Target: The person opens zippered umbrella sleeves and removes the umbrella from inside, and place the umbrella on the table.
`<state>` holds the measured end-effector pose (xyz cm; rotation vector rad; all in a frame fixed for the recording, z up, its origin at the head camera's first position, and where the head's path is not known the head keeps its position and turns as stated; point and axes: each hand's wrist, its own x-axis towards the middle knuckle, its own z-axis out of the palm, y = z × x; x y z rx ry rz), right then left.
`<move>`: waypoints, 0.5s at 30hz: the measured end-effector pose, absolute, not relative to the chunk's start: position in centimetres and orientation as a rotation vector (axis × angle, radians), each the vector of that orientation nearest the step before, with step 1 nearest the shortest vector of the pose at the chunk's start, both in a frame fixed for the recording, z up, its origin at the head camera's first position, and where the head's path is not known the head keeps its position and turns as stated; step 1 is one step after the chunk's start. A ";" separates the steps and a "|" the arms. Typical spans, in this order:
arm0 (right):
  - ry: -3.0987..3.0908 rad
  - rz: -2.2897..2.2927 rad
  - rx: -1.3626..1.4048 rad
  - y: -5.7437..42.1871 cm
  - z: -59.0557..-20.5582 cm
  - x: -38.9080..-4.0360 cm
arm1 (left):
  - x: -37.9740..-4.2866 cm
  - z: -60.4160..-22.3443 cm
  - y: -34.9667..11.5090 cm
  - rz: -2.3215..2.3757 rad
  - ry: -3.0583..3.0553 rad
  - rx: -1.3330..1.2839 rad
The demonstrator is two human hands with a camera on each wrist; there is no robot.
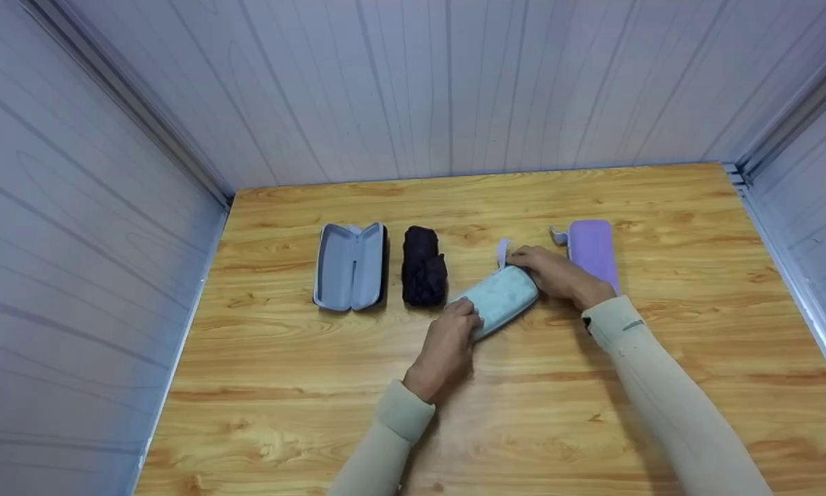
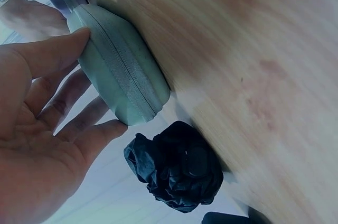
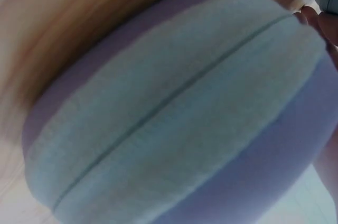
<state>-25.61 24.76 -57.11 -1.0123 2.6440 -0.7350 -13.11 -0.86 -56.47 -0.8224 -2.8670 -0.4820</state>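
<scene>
A mint green zippered case point(image 1: 502, 296) lies slantwise on the table between both hands. The left hand point(image 1: 447, 337) grips its near end, thumb on one side and fingers on the other, as the left wrist view shows beside the zipper point(image 2: 124, 65). At the far end, the right hand point(image 1: 554, 272) holds the corner beside a pale strap point(image 1: 503, 253); its fingertips are partly hidden. Just right of that hand is a purple case point(image 1: 592, 248), whose grey zipper band point(image 3: 158, 102) fills most of the right wrist view.
Left of the green case lies a crumpled black fabric bundle point(image 1: 423, 269). Further left, an opened case with a grey lining point(image 1: 335, 269) lies spread on the wooden table point(image 1: 282, 399). White panel walls point(image 1: 413, 89) stand at the back and sides.
</scene>
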 end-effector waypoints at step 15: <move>2.727 -0.788 -1.000 24.2 -56.8 -25.3 | -13.2 -56.4 -1.0 -0.516 -2.870 -0.830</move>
